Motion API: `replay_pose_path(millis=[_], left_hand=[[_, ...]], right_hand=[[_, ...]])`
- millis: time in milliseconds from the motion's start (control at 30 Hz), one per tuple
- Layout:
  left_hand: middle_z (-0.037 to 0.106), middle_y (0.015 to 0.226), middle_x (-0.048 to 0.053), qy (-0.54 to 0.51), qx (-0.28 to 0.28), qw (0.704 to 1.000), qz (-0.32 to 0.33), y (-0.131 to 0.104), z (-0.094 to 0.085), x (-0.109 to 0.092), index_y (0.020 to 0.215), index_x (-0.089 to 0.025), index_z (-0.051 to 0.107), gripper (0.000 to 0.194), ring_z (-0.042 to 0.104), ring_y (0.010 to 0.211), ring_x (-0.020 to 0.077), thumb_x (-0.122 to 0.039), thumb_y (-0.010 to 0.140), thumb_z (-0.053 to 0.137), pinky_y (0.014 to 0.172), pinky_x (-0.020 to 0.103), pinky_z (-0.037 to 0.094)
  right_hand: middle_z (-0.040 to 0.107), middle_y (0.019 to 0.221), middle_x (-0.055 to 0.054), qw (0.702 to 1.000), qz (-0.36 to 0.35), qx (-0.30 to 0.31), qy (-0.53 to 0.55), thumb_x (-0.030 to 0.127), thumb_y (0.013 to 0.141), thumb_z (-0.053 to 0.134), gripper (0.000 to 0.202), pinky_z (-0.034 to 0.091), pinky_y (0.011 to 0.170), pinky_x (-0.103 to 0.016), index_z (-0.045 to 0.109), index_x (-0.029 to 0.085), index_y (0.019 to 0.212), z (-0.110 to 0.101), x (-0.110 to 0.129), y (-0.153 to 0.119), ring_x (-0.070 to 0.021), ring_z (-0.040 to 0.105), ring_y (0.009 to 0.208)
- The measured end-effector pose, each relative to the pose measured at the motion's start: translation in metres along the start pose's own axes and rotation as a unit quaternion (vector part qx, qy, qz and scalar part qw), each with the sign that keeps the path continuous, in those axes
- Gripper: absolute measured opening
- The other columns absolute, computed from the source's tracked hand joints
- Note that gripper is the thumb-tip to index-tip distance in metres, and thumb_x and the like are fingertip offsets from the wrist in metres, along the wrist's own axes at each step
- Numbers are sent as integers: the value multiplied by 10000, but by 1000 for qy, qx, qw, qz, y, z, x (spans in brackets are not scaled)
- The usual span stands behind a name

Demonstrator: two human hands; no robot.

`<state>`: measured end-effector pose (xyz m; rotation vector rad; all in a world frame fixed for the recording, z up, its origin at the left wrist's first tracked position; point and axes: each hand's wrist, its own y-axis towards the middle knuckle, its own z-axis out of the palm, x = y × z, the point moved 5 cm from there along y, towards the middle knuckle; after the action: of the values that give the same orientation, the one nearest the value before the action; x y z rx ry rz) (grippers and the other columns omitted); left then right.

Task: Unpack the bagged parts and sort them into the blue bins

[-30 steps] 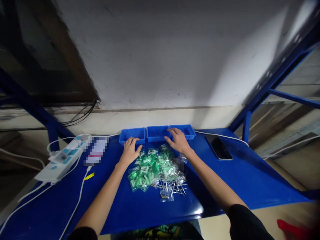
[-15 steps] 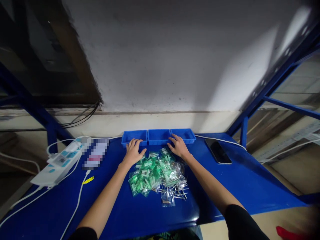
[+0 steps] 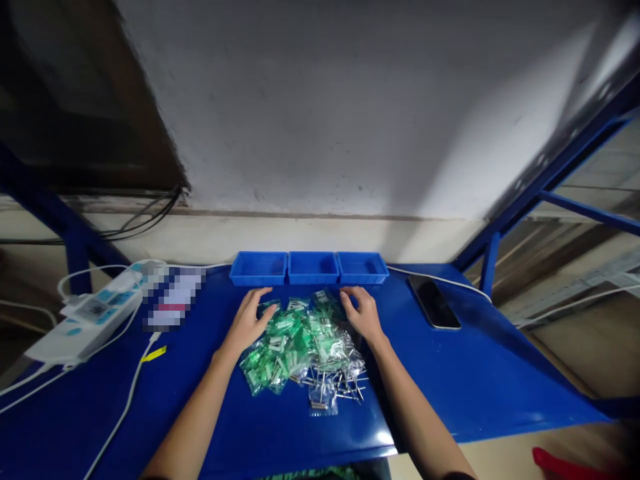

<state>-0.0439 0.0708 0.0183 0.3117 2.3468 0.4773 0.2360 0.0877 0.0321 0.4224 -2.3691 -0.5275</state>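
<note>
A heap of small clear and green plastic packets [image 3: 287, 340] lies on the blue table. At its near right are thin metal pins [image 3: 345, 383] and one clear packet [image 3: 323, 398] with brownish pieces inside. My left hand [image 3: 251, 319] curves along the heap's far left side, thumb and fingers apart, holding nothing. On the far right side my right hand [image 3: 363, 313] is likewise spread and holds nothing. Three blue bins stand in a row behind the heap: left bin [image 3: 259, 279], middle bin [image 3: 313, 279] and right bin [image 3: 363, 277].
A black phone [image 3: 434, 302] lies to the right. On the left are a white power strip [image 3: 95, 313], a blurred-out flat object [image 3: 173, 298] and a white cable [image 3: 131, 387] with a yellow tag [image 3: 154, 354]. Blue frame posts flank the table; a wall [image 3: 320, 133] stands behind.
Both hands have drawn back from the bins toward the heap, and the left one no longer overlaps its bin. The camera view has shifted slightly. The bins and packets look much the same.
</note>
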Motion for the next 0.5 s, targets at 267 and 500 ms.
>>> replay_pose_path(millis=[267,500], left_hand=[[621,1138,44,23,103,994,15,3,12,5,1163,-270,539,309,557,1097,239,-317,861,494,1044,479,332],[457,1194,69,-46,37,998,-6,1,12,0,1199,-257,503,362,604,949,178,-220,839,492,900,351,478]], right_hand=[[605,1159,-73,993,-30,114,-16,467,886,451,390,412,958,-389,600,230,1158,18,6,-3,-236,527,1093],[656,1038,-72,986,-60,148,-44,394,924,407,335,410,915,-379,691,219,955,29,17,-6,-215,575,976]])
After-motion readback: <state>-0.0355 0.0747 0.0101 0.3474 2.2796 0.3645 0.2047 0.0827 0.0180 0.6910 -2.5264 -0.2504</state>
